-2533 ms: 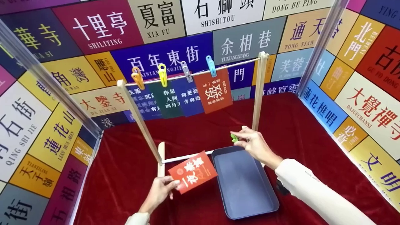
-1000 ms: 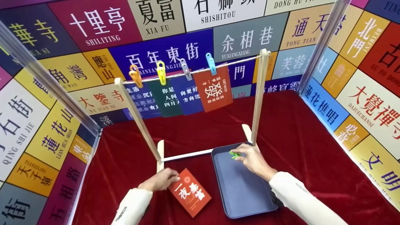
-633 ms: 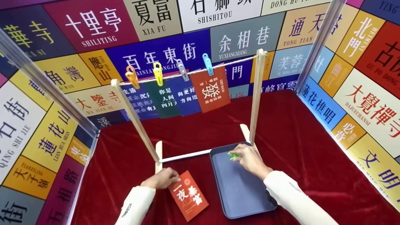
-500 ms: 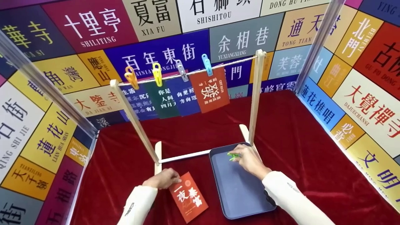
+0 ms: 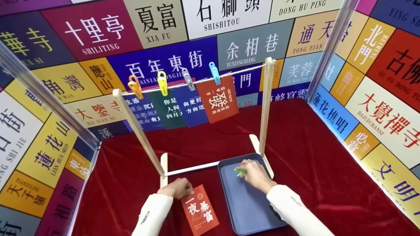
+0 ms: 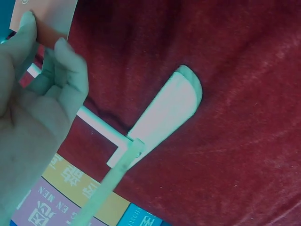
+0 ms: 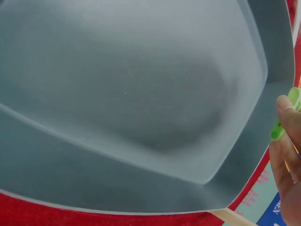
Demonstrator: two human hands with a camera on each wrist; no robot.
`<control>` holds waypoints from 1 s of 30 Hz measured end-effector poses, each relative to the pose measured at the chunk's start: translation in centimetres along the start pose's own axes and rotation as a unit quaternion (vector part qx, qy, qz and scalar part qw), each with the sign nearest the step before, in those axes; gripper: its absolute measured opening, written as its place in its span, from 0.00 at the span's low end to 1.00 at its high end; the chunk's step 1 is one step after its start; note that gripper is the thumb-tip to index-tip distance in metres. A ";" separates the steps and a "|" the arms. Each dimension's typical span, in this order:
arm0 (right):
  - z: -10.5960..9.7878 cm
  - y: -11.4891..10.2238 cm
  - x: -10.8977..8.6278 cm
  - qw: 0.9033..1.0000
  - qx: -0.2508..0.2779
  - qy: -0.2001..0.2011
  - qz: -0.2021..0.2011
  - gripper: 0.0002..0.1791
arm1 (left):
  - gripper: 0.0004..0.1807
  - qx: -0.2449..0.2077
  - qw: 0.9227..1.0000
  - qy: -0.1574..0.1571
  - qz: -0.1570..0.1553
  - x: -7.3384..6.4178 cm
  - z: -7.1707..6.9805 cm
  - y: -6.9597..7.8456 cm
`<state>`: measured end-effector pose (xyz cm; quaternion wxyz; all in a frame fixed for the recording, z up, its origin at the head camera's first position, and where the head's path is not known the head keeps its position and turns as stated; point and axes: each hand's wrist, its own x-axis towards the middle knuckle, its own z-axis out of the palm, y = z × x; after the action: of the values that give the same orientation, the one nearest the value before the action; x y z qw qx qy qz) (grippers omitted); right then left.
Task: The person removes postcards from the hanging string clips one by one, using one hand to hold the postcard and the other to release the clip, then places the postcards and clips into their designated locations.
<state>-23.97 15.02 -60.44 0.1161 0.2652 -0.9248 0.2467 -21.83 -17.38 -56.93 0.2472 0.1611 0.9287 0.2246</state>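
My left hand (image 5: 177,188) pinches a red greeting card (image 5: 200,209) with white characters by its upper left corner, between thumb and fingers. In the left wrist view, the card (image 6: 51,21) shows partly at the top edge. My right hand (image 5: 257,173) holds a green clothespin (image 5: 240,171) above the far end of a dark blue-grey tray (image 5: 244,203). Ahead, a rope (image 5: 243,70) carries orange (image 5: 135,87), yellow (image 5: 162,83), grey (image 5: 188,79) and light blue (image 5: 214,73) clothespins. Hanging from it are a green card (image 5: 170,113), blue cards (image 5: 196,109) and a red card (image 5: 218,101).
A wooden frame with a left post (image 5: 139,134), a right post (image 5: 265,108) and a low crossbar (image 5: 193,168) stands on dark red cloth (image 5: 311,157). Walls (image 5: 252,42) printed with colourful place names enclose the cloth. The tray sits against the frame's right foot (image 5: 252,141).
My left hand has turned the red card so its writing reads more upright, and lowered it. My right hand has come down from beside the right post to above the tray, keeping the green clothespin.
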 end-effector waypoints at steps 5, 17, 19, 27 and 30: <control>0.4 -0.1 0.1 1.000 -0.023 -0.012 0.001 0.17 | 0.06 0.027 0.999 0.030 0.010 0.9 0.1 0.4; 1.0 0.2 0.7 0.995 -0.090 -0.018 -0.037 0.17 | 0.04 0.055 0.994 0.096 0.004 2.5 1.3 -0.2; 1.0 0.3 0.8 0.992 -0.115 -0.013 -0.048 0.16 | 0.04 0.058 0.992 0.113 0.010 2.7 1.6 -0.4; 1.7 0.8 0.7 0.978 -0.193 -0.003 -0.076 0.12 | 0.06 0.064 0.986 0.155 0.001 3.0 3.0 -0.8; 2.0 0.8 0.6 0.977 -0.196 0.003 -0.083 0.13 | 0.07 0.067 0.982 0.174 -0.007 3.0 3.6 -0.9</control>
<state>-25.10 14.34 -62.25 0.1890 0.3121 -0.9297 0.0508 -22.53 -15.73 -61.31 0.0723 0.1298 0.9715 0.1846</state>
